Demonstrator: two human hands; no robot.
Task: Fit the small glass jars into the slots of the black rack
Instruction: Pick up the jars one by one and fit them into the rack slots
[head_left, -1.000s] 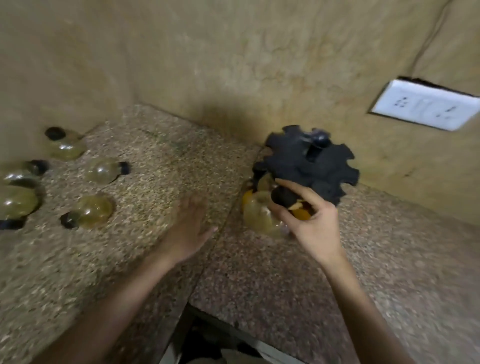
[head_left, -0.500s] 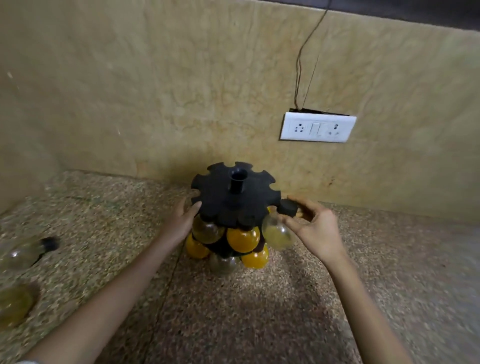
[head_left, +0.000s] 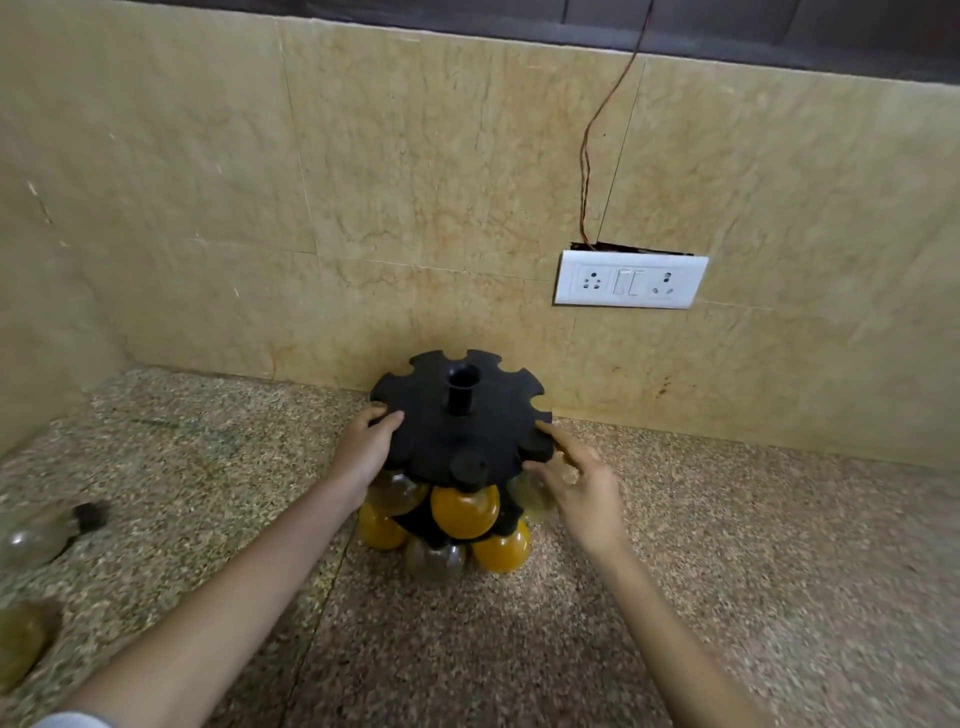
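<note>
Small glass jars (head_left: 464, 512) hang by their lids (head_left: 470, 464) under the black rack (head_left: 431, 441) at the far wall (head_left: 415, 208); likely slippery and fragile, so we grip lids. Left hand (head_left: 363, 452) grasps its left rim; right hand (head_left: 587, 488) rests loose fingers on the right.

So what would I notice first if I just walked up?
Probably the black rack by the wall, with bright orange jars hanging under its top. The left hand holds its rim and the right hand touches the other side. A white switch plate stands out on the wall above.
</note>
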